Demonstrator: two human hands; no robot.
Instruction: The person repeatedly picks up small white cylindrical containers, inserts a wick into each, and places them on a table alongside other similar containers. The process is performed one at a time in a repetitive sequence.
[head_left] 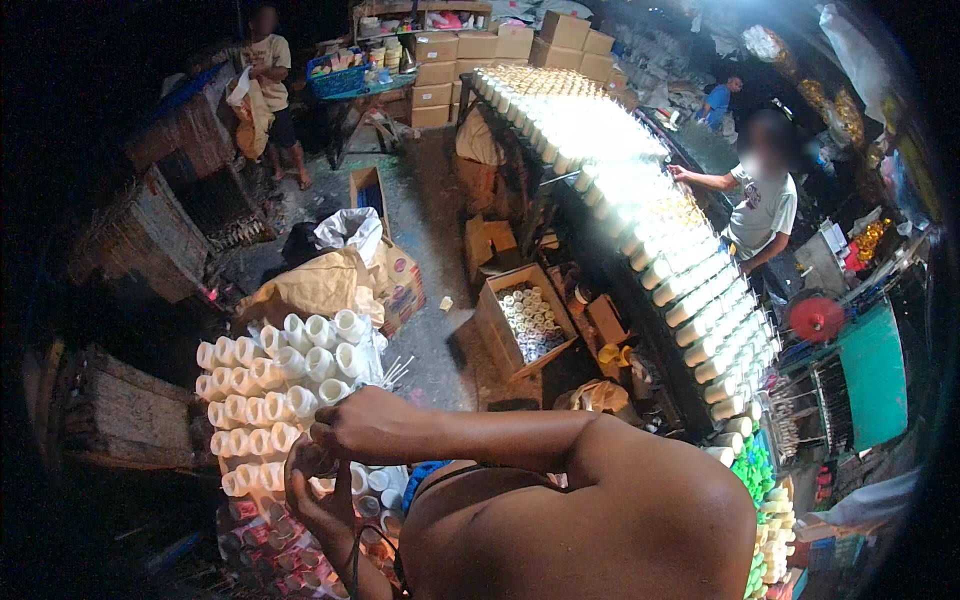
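Observation:
Both my hands are close together at the right side of a rack of white cup-shaped pieces [265,372], which lie on their sides in rows with open ends toward the left and front. My right hand [362,428] is closed, its arm reaching across from the right. Just below it, my left hand [322,492] has its fingers curled. Whatever lies between the fingers is hidden or too small to name. More white cups [378,482] stand under and beside my hands. Reddish translucent cups [275,555] sit nearer, in shadow. Thin white sticks [398,370] poke out past the far right of the rack.
A long rack of pale cups [640,235] runs along the right under bright light. An open carton of small pieces [525,325] stands on the floor [425,255]. Sacks [305,285] lie beyond my rack. One person [765,195] stands behind the long rack, another [268,80] far left.

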